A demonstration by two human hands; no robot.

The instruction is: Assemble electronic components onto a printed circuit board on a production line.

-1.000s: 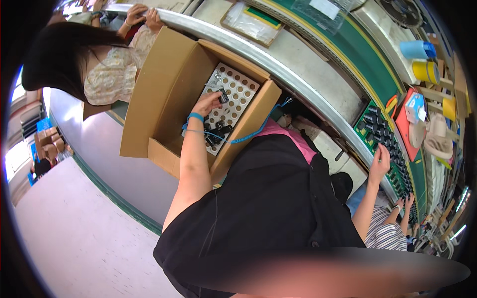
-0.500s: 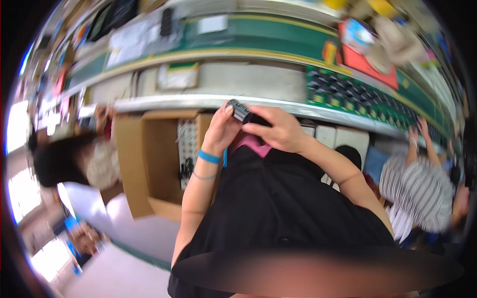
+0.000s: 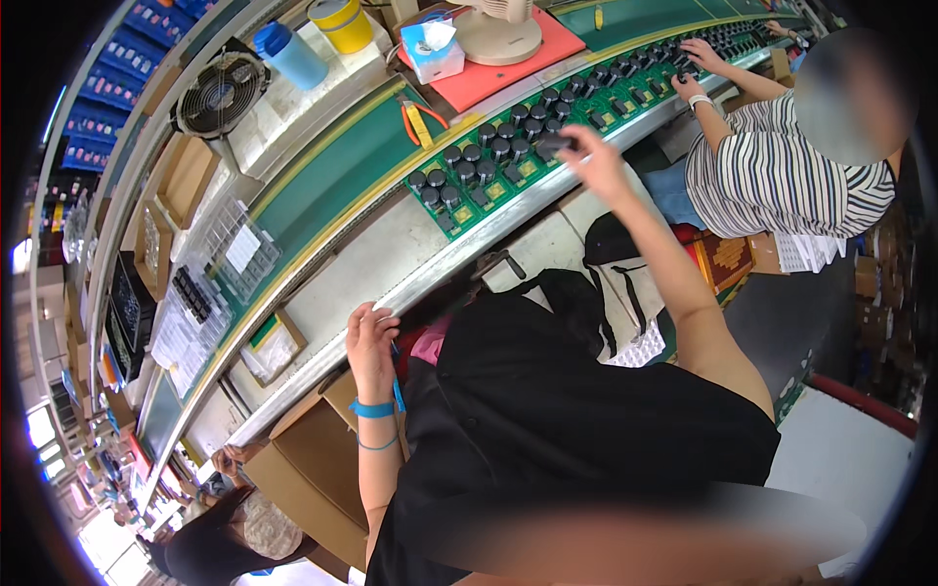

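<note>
My right hand (image 3: pixel 598 164) reaches out over a row of green circuit boards (image 3: pixel 454 217) and pinches a black cylindrical capacitor (image 3: pixel 556 144), tilted on its side. Many upright black capacitors (image 3: pixel 500 148) stand on the boards just beneath and around it. My left hand (image 3: pixel 371 340), with a blue band at the wrist, rests by the metal rail (image 3: pixel 410 283) at the bench's near edge. Its fingers are loosely bent and apart, with nothing seen in them.
An open cardboard box (image 3: pixel 322 469) stands below my left hand. Orange-handled pliers (image 3: pixel 420 122), a tissue box (image 3: pixel 432 54) and a fan base (image 3: pixel 498 37) lie beyond the boards. A co-worker's hands (image 3: pixel 702 57) work farther right along the line; another person is at lower left.
My view has swung right. Both hands were together at a black cylindrical capacitor; now they are apart, the right carried out over the boards with it, the left by the rail.
</note>
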